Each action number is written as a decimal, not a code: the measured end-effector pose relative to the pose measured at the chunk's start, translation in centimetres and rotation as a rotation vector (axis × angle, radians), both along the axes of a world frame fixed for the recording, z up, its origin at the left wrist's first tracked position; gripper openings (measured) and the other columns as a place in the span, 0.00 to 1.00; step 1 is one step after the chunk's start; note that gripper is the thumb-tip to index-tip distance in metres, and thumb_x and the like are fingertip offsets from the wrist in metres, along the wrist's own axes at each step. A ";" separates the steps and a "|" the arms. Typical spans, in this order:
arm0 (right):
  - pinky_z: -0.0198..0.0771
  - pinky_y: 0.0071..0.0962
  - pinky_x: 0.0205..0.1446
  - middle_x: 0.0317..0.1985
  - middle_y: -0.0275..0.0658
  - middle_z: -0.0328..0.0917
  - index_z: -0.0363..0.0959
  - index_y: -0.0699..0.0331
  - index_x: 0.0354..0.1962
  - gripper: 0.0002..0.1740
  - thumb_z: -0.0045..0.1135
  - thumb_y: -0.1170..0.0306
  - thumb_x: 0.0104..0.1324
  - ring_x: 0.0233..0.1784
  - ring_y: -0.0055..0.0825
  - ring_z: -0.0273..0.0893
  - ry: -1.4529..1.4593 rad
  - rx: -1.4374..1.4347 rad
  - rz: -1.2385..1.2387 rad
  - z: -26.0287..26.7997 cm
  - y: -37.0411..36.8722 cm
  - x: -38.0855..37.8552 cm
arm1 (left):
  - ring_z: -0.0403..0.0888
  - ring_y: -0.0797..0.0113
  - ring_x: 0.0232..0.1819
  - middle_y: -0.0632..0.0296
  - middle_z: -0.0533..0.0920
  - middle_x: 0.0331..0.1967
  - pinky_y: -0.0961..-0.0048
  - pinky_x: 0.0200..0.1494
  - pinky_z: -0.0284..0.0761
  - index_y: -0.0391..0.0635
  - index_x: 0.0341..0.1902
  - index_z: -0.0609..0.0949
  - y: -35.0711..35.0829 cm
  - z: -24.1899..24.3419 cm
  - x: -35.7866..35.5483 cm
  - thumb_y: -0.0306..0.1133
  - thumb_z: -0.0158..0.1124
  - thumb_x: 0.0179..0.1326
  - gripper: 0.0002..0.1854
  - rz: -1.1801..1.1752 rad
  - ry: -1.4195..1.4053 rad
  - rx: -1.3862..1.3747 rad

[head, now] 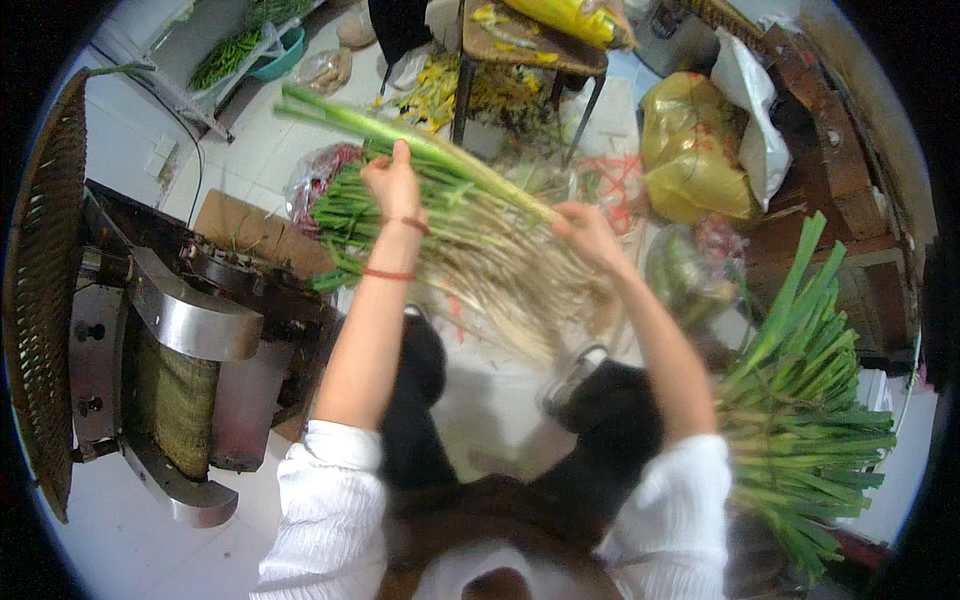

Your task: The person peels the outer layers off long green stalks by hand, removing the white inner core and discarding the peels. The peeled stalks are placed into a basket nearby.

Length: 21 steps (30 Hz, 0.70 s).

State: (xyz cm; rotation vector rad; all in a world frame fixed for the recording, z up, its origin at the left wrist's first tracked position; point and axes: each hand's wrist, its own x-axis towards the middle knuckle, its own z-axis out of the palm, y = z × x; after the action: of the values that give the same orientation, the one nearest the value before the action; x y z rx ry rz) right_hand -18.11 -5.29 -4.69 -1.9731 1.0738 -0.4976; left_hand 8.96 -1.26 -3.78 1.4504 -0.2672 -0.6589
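A long green onion stalk [457,156] stretches between my two hands, its green leaf end at upper left. My left hand [394,180] is around the leafy part with the thumb pointing up. At the pale end, the fingers of my right hand [589,229] pinch the stalk. Below it on the floor lies a spread pile of green onions [480,240], leaves to the left and blurred pale stems and roots to the right. A large bundle of green onions [802,420] is at my right side, its leaves fanned outward.
A metal-sided machine with a belt [176,397] stands at left beside a woven basket [45,300]. Ahead is a stool [525,45] with yellow scraps beneath it. A yellow plastic bag [694,150] sits at upper right. A teal basin [279,60] is at upper left.
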 end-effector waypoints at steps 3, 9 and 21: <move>0.62 0.21 0.37 0.27 0.32 0.73 0.70 0.69 0.39 0.13 0.51 0.76 0.54 0.31 0.17 0.65 -0.152 0.062 -0.012 3.0 1.4 -1.3 | 0.68 0.77 0.31 0.63 0.74 0.35 0.81 0.32 0.67 0.35 0.48 0.68 -0.1 2.9 -2.8 0.46 0.60 0.53 0.27 -0.300 0.150 -0.468; 0.64 0.28 0.42 0.31 0.42 0.76 0.72 0.66 0.38 0.14 0.55 0.72 0.51 0.34 0.28 0.71 0.029 -0.092 0.053 2.9 3.3 -0.5 | 0.71 0.78 0.33 0.66 0.76 0.36 0.81 0.36 0.68 0.38 0.45 0.73 1.0 6.6 -5.1 0.35 0.54 0.59 0.15 -0.545 0.014 -0.576; 0.66 0.21 0.33 0.31 0.37 0.76 0.70 0.68 0.32 0.08 0.53 0.76 0.53 0.31 0.20 0.71 -0.485 0.029 -0.244 6.8 3.0 3.6 | 0.70 0.79 0.32 0.66 0.76 0.32 0.81 0.36 0.68 0.37 0.41 0.74 0.6 4.7 -7.7 0.30 0.49 0.60 0.11 -0.604 -0.238 -0.364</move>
State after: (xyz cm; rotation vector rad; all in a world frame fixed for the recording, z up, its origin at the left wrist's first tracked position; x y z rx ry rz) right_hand -14.50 -2.26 2.14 -1.5833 0.9991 -1.0258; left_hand 1.28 -0.64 0.96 1.0883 -0.9861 -0.8649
